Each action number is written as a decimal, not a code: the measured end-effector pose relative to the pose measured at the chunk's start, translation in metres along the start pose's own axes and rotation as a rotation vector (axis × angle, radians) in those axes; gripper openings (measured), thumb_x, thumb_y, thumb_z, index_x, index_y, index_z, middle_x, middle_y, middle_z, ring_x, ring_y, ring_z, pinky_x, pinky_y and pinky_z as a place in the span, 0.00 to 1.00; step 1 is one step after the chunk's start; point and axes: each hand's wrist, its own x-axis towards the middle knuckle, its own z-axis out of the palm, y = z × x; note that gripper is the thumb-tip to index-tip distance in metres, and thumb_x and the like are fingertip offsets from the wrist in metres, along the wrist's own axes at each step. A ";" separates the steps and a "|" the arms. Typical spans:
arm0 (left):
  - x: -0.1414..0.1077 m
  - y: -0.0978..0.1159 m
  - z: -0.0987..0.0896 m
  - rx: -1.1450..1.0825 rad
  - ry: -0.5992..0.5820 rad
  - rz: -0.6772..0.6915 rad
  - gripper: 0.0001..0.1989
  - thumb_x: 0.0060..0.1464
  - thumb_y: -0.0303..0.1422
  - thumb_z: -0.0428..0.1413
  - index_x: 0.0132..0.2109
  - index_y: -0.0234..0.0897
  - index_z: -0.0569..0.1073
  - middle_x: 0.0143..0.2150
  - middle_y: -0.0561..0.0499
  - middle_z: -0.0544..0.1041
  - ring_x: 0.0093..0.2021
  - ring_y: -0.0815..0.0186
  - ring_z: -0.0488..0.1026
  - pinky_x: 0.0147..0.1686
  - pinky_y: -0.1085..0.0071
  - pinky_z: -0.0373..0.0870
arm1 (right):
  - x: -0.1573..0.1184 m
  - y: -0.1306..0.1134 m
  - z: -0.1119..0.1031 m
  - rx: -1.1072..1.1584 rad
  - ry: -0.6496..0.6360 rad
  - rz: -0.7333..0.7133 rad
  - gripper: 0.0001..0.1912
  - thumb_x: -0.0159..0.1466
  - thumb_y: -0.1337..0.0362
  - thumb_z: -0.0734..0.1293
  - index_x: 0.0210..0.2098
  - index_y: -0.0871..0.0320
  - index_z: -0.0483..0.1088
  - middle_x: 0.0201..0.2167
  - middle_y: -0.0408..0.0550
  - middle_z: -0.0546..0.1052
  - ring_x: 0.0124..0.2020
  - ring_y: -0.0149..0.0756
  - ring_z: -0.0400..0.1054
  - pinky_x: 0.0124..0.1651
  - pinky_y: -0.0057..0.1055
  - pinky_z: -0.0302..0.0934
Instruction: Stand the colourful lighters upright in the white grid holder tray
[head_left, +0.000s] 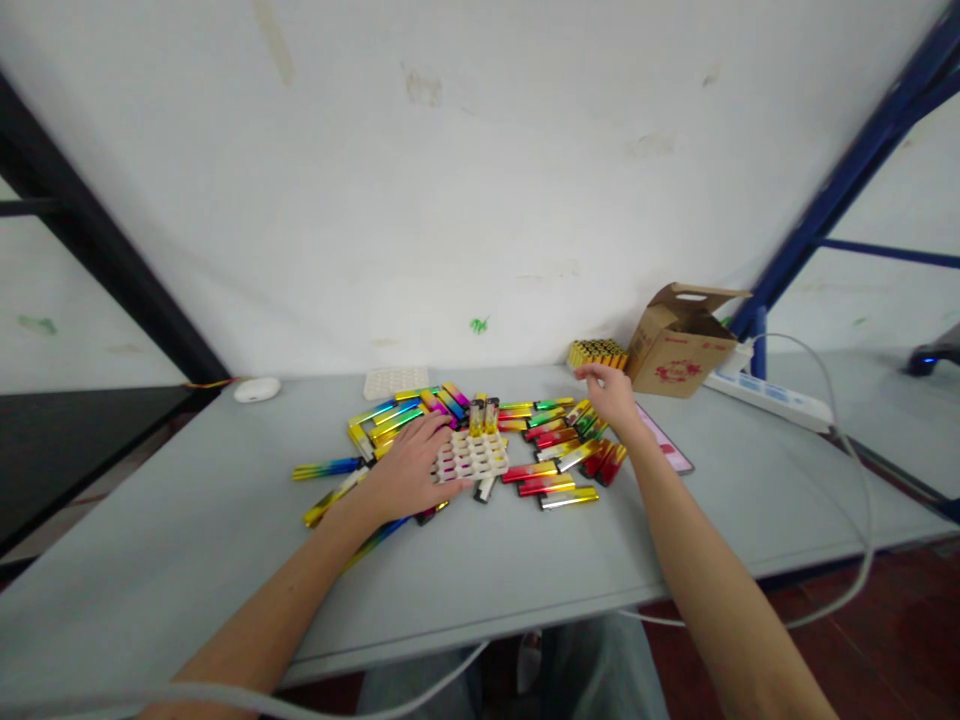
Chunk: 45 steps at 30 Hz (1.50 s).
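Note:
Several shiny rainbow-coloured lighters (551,440) lie scattered on the grey table (225,540). A white grid tray (474,455) sits among them with two or three lighters standing upright in its far slots. My left hand (409,470) rests flat on the lighters at the tray's left edge, fingers touching the tray. My right hand (611,395) hovers over the right side of the pile, fingers curled, close to a filled tray of yellow lighters (597,353). Whether it pinches anything is unclear.
An open cardboard box (679,345) stands at the back right, beside a white power strip (772,395) with a cable hanging off the table. Another empty white tray (395,381) and a white round object (256,389) lie at the back. A pink card (667,445) lies under my right wrist.

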 end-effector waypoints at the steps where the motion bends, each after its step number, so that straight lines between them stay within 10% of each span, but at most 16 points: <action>1: 0.000 0.000 -0.001 0.001 -0.005 -0.007 0.30 0.50 0.49 0.57 0.53 0.32 0.70 0.60 0.34 0.66 0.61 0.45 0.62 0.61 0.48 0.60 | 0.000 -0.001 -0.001 0.004 0.005 0.000 0.16 0.59 0.72 0.57 0.34 0.61 0.77 0.35 0.52 0.81 0.41 0.41 0.75 0.51 0.39 0.64; 19: 0.001 -0.002 -0.002 0.040 0.035 -0.035 0.32 0.49 0.49 0.58 0.52 0.27 0.71 0.65 0.29 0.57 0.67 0.42 0.52 0.64 0.47 0.54 | -0.009 -0.011 0.005 -0.087 -0.260 -0.091 0.15 0.61 0.71 0.60 0.39 0.61 0.77 0.39 0.53 0.80 0.43 0.42 0.73 0.53 0.40 0.61; 30: 0.000 -0.001 -0.001 0.037 0.034 -0.080 0.32 0.48 0.50 0.59 0.52 0.27 0.72 0.65 0.28 0.57 0.67 0.40 0.53 0.63 0.47 0.55 | -0.029 -0.062 -0.018 0.043 -0.850 -0.357 0.05 0.52 0.63 0.73 0.29 0.56 0.78 0.45 0.52 0.76 0.52 0.46 0.67 0.56 0.40 0.58; 45: 0.000 0.001 -0.001 0.034 0.069 -0.047 0.31 0.48 0.48 0.60 0.50 0.27 0.72 0.64 0.29 0.59 0.66 0.41 0.53 0.63 0.48 0.56 | -0.030 -0.056 -0.019 -0.012 -0.911 -0.338 0.04 0.54 0.63 0.70 0.25 0.50 0.79 0.30 0.43 0.81 0.60 0.45 0.63 0.69 0.48 0.33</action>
